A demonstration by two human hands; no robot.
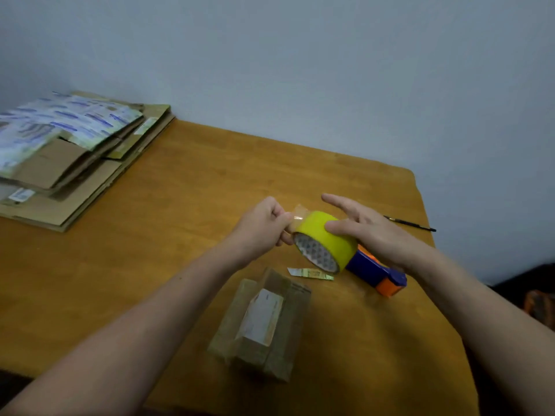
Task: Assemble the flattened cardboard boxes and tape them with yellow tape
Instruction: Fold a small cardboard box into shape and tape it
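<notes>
Left hand pinches the tape end. Right hand, fingers straight, presses the yellow tape roll.

I have one wide-angle view, from the wearer's head, facing forward and down across the orange-brown wooden table. It sits close in. Both bare forearms enter from the bottom corners, and the left hand and right hand meet at a yellow roll of tape near mid-frame. The pale grey wall fills the top, and the table's far edge slopes down to the right.
</notes>
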